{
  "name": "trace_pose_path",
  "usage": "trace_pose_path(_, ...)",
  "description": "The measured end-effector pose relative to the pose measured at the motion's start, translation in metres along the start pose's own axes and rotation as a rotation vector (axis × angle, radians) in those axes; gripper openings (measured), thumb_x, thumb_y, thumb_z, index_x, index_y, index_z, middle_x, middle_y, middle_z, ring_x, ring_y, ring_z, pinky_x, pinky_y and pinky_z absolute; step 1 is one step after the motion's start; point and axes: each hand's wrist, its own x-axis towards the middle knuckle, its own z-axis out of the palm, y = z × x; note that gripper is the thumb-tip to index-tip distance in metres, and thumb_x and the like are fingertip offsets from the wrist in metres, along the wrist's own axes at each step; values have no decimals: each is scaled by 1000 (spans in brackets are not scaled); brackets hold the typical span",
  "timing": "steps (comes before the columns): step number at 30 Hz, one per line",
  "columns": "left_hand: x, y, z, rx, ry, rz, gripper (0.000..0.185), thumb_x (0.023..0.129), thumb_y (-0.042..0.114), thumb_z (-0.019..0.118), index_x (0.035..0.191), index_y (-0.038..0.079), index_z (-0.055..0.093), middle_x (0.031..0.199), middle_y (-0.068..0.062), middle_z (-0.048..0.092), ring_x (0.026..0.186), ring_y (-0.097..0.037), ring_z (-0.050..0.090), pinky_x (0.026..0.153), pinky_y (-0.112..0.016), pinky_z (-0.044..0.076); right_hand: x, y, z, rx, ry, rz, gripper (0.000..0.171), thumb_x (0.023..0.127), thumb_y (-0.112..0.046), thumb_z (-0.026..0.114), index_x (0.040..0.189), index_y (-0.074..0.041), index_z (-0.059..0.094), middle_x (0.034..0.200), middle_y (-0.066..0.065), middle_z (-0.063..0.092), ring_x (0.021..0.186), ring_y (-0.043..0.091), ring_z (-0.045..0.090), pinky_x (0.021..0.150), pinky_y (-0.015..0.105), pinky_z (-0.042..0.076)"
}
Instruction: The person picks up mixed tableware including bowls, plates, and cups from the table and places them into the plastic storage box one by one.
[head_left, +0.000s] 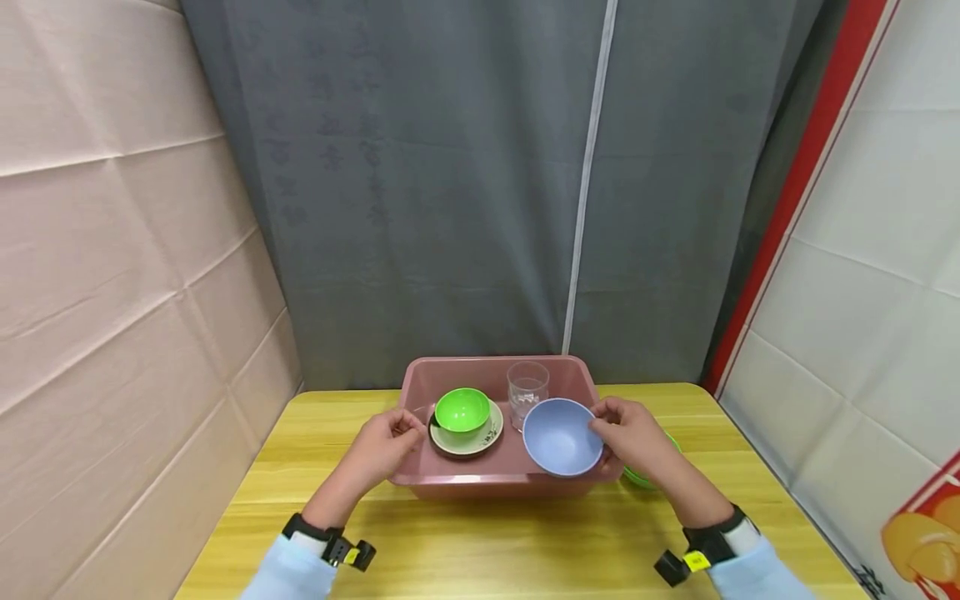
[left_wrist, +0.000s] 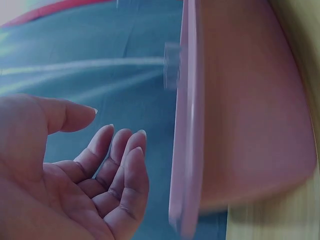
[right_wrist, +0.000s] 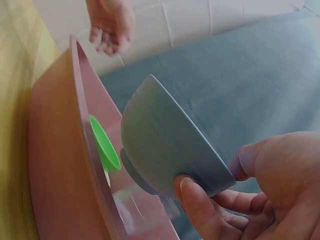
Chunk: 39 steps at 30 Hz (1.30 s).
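The right hand (head_left: 633, 433) is pinching the blue bowl (head_left: 561, 437) by its rim above the tub (head_left: 480, 482), left hand (head_left: 386, 446) relaxed and empty; this thin grip risks dropping it onto the glass (head_left: 527, 392).

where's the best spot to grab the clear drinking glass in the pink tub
Grip the clear drinking glass round its upper wall, coming straight down from above. It stands upright near the pink plastic tub's back wall, with the blue bowl and green bowl crowding its sides.
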Motion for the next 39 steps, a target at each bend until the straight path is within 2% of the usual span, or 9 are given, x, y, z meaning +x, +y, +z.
trace_pose_path(6, 6, 24, 33, 5, -71, 136, 7, 104, 15, 75, 103, 9, 76, 90, -2, 69, 84, -17, 63, 71, -29, 54, 6, -7, 25, 29, -2, -28, 16, 103, -10, 74, 115, 0, 72, 102, 12, 74, 76, 24, 68, 66, 39, 65)
trace_pose_path(9, 9, 33, 47, 38, -92, 209, 10, 104, 20, 76, 103, 10, 78, 88, 2, 69, 81, -14, 63, 77, -34, 57, 8, -9, 35, 68, -12, -22, 15, 102, -9, 74, 114, 0, 71, 101, 13, 72, 74, 26, 68, 63, 40, 65)
trace_pose_path(12, 11, 39, 57, 47, -116, 242, 16, 105, 27, 76, 106, 11, 78, 85, 5, 71, 79, -11, 65, 105, -48, 50, 9, -10, 43, 107, -23, -18, 14, 102, -7, 73, 113, 1, 70, 97, 14, 70, 65, 26, 67, 56, 40, 63)
trace_pose_path(14, 11, 42, 62, 42, -127, 249, 20, 106, 31, 76, 109, 11, 78, 86, 4, 72, 78, -10, 67, 109, -58, 46, 10, -11, 48, 129, -34, -20, 14, 102, -7, 73, 113, 1, 69, 96, 14, 69, 59, 27, 66, 54, 40, 62)
trace_pose_path(17, 11, 44, 66, 22, -132, 226, 25, 106, 34, 76, 112, 10, 76, 90, 2, 73, 81, -11, 70, 110, -57, 47, 10, -12, 53, 151, -40, -19, 15, 102, -7, 73, 114, 1, 69, 95, 14, 69, 58, 26, 66, 54, 40, 62)
trace_pose_path(19, 10, 45, 68, -4, -133, 193, 26, 105, 32, 77, 115, 8, 75, 95, 1, 73, 84, -13, 71, 93, -47, 59, 11, -13, 55, 162, -43, -15, 17, 102, -8, 73, 115, 2, 69, 96, 14, 70, 58, 27, 68, 55, 40, 63)
trace_pose_path(24, 9, 44, 69, -100, -138, 119, 27, 104, 24, 79, 121, 5, 72, 103, -7, 71, 85, -20, 75, 73, -35, 66, 15, -14, 60, 170, -42, -3, 21, 103, -10, 73, 119, 1, 69, 96, 14, 71, 58, 28, 71, 56, 40, 64)
trace_pose_path(29, 8, 44, 69, -102, -106, 105, 27, 103, 23, 80, 122, 4, 74, 106, -9, 70, 87, -20, 73, 72, -34, 66, 18, -12, 65, 168, -42, 14, 21, 104, -11, 72, 120, 2, 68, 96, 14, 70, 58, 27, 71, 56, 39, 64)
trace_pose_path(39, 13, 43, 68, 5, -33, 111, 28, 101, 23, 79, 122, 5, 76, 107, -7, 72, 88, -19, 70, 76, -34, 65, 21, -15, 71, 189, -44, 31, 18, 105, -12, 70, 118, 1, 68, 95, 15, 69, 60, 26, 73, 58, 38, 64)
